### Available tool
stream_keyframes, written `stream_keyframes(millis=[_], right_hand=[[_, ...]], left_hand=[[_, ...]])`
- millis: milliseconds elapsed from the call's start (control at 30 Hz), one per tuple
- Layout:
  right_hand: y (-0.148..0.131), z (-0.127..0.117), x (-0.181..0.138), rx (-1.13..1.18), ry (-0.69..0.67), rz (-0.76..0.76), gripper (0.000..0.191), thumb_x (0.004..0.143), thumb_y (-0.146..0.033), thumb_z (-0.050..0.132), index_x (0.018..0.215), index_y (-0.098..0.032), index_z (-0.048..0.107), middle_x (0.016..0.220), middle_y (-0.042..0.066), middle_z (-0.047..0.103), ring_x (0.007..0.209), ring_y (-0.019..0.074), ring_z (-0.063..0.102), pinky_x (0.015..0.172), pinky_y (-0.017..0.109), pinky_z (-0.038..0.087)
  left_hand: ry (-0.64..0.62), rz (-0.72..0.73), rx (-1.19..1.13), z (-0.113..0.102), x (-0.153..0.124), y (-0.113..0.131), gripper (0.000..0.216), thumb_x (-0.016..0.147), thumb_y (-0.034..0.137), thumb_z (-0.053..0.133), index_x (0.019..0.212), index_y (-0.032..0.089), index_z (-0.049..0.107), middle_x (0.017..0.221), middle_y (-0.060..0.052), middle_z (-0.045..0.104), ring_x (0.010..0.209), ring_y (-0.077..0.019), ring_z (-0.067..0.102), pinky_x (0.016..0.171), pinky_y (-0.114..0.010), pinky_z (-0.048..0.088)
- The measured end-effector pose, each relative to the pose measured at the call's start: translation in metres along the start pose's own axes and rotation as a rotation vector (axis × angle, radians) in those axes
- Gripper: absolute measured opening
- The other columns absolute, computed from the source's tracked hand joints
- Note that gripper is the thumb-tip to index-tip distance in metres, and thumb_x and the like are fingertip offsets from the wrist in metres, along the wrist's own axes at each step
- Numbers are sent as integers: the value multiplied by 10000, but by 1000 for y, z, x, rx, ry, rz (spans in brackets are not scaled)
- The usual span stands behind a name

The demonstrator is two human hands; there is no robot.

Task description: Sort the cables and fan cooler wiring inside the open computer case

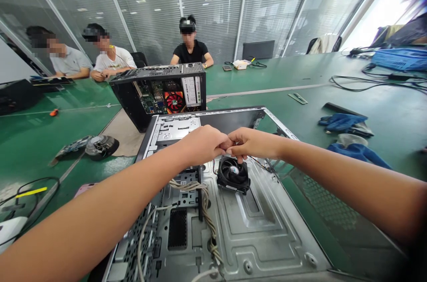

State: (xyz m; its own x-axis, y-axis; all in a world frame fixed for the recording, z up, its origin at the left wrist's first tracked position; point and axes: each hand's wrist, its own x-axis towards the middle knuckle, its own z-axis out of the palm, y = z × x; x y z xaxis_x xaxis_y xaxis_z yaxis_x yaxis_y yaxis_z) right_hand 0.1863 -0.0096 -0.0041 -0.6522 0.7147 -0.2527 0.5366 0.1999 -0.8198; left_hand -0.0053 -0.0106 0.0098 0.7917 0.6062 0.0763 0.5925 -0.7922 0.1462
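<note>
My left hand (208, 142) and my right hand (251, 142) meet over an open computer case (283, 233) lying on its side. The fingers of both are closed and pressed together at the tips. Whatever they pinch, if anything, is hidden. Just below them a black square cooling fan (233, 173) sits on the bare metal panel of the case, with a thin dark cable (260, 164) near its right side. A twisted bundle of beige wires (208, 211) runs down along the drive bays, left of the fan.
Behind stands a second computer tower (130, 95) with its inside exposed. Blue gloves (343, 122) lie at right on the green table (253, 79), beyond them black cables (376, 79). A metal cooler part (100, 145) is at left. Three people sit across the table.
</note>
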Motion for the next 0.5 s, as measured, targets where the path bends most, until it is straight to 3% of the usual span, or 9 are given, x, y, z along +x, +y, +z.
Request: stream_keyframes(millis=[167, 333, 500], right_hand=[[-2, 1, -1, 25, -43, 25, 85, 761, -246, 558, 790, -169, 540, 645, -17, 573, 603, 142, 597, 555, 260, 423], [-2, 2, 0, -41, 8, -21, 101, 777, -250, 539, 806, -159, 574, 685, -27, 509, 550, 90, 413, 525, 251, 313], [1, 2, 1, -45, 31, -32, 167, 842, -319, 499, 803, -166, 555, 687, -23, 481, 576, 96, 365, 535, 248, 298]], left_hand=[[-18, -19, 3, -2, 0, 3, 135, 813, 238, 553, 798, 199, 682, 716, -17, 654, 647, -133, 541, 583, -261, 328], [-9, -39, 81, -3, 0, 6, 151, 820, 239, 523, 779, 186, 659, 749, -33, 660, 664, -141, 554, 587, -271, 330], [-10, -81, 105, -2, 1, 6, 128, 780, 222, 518, 778, 186, 641, 746, -42, 652, 664, -154, 558, 590, -280, 345]])
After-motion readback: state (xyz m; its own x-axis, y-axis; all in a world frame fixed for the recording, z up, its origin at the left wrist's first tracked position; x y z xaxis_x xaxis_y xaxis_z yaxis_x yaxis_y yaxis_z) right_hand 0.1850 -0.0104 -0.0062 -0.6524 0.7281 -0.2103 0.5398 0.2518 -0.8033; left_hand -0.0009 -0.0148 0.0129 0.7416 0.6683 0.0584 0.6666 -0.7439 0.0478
